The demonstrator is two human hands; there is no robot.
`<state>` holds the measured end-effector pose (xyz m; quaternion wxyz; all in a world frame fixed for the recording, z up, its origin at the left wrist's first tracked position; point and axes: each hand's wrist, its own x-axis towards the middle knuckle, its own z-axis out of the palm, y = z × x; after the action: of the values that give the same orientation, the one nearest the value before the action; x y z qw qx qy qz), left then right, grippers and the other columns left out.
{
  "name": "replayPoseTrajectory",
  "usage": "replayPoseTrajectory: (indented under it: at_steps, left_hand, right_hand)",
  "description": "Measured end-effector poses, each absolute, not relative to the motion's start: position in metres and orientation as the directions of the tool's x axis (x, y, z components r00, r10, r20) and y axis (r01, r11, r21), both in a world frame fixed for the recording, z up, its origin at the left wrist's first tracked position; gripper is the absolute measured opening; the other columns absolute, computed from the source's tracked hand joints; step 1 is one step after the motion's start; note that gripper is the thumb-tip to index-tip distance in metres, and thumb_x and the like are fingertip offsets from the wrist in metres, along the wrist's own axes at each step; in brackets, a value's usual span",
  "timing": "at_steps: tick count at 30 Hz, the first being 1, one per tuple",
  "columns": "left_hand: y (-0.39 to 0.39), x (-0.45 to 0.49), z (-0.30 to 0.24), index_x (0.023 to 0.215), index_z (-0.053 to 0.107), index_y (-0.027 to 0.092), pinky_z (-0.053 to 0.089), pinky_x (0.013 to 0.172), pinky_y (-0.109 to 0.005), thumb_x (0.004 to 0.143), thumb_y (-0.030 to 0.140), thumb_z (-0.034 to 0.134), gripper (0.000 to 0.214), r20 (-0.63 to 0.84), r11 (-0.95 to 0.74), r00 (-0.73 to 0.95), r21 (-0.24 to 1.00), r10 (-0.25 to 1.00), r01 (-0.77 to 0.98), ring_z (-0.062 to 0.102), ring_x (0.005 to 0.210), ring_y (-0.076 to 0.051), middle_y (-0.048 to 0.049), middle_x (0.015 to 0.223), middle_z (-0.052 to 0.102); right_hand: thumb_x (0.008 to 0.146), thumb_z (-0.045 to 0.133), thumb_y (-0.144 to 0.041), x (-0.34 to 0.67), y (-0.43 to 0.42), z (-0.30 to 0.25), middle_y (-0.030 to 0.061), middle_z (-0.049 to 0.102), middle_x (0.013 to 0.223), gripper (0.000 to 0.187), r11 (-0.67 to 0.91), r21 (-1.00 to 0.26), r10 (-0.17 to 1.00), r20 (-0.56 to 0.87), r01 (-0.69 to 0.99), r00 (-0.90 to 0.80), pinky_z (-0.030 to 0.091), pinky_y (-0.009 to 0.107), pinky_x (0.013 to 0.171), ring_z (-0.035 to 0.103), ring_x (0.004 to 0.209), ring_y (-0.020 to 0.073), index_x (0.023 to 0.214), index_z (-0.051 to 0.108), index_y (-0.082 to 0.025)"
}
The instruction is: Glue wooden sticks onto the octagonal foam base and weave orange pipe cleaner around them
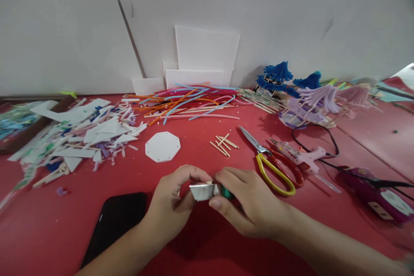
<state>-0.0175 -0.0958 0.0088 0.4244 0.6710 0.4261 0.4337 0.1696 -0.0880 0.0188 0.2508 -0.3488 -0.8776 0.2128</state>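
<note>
Near the front of a smooth red tabletop, the right hand is closed around a green-handled cutter, thumb on the near side and fingers folded over the grip. Its short metal blade is a broad, dull grey wedge, pointing toward the left hand. That hand is curved, one fingertip meeting a small pale stub at the blade's upper edge; the blade covers part of the grip, so I cannot tell whether the stub is pinched.

Beyond the hands lies a flat white octagon, smooth-faced, with small holes near its rim. To its right, short wooden sticks overlap in a loose little heap. Farther right are metal scissors with rounded handle loops, one yellow and one red, and just beside them a pink glue gun, a translucent glue stick protruding from its back.

A glossy black phone lies by the left forearm. Behind it spreads a jagged pile of white scraps, angular and thin. Toward the wall, long, slender coloured stems in orange, blue and pink cross one another before upright white boards. At the far right stand fringed models, one deep blue, another pale lilac, their drooping strips flaring like roofs.
</note>
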Motion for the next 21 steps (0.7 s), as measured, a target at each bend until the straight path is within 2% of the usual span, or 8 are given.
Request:
replayPoseTrajectory:
  at_steps: [14,21]
  left_hand:
    - [-0.0956,-0.0164,0.009,0.083,0.06,0.022,0.045,0.063,-0.019,0.075,0.0,0.049,0.026,0.215,-0.298,0.332,0.928,0.918,0.224,0.06,0.067,-0.01,0.0031,0.076,0.065]
    - [-0.0972,-0.0165,0.0069,0.084,0.06,0.023,0.045,0.063,-0.019,0.073,-0.001,0.051,0.027,0.195,-0.265,0.309,0.942,0.931,0.204,0.06,0.067,-0.01,0.0039,0.076,0.064]
  right_hand:
    - [0.092,0.036,-0.04,0.1697,-0.0888,0.021,0.0011,0.053,0.068,0.029,0.673,-0.534,0.712,0.284,0.511,-0.642,0.029,0.026,0.053,0.043,0.058,0.0123,0.079,0.049,-0.017]
    - [0.094,0.033,-0.041,0.171,-0.0884,0.0199,0.0006,0.052,0.066,0.032,0.698,-0.519,0.694,0.316,0.494,-0.647,0.028,0.025,0.051,0.042,0.056,0.0117,0.078,0.048,-0.017]
